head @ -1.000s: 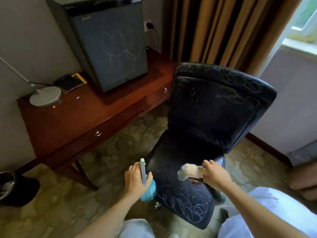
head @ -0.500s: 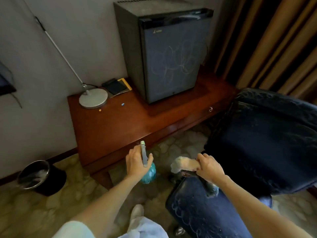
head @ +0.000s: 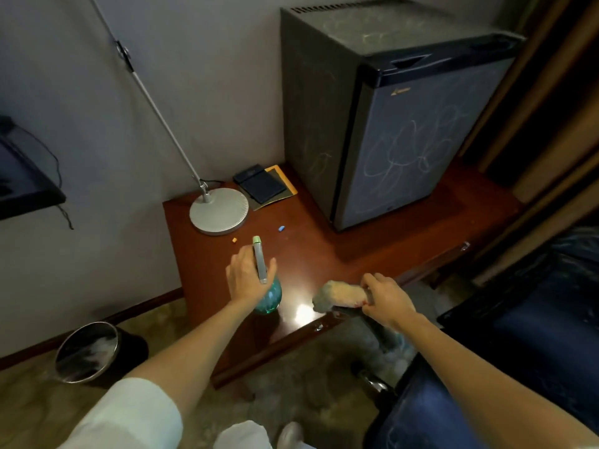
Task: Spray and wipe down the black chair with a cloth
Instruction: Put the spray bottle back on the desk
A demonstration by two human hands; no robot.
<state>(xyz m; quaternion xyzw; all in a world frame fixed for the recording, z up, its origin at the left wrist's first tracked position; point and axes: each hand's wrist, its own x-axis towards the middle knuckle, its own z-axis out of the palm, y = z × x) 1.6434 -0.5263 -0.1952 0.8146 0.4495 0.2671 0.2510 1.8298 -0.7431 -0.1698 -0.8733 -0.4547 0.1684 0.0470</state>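
one head-worn wide view looks steeply down, close over the wooden desk [head: 356,254] and floor.

The left hand [head: 248,277], gripping the spray bottle [head: 267,294], is now over the wooden desk [head: 356,247] instead of beside the black chair [head: 534,319]. The right hand [head: 387,298] with the cloth [head: 337,294] has left the seat for the desk's front edge, and the chair sits far right in view.
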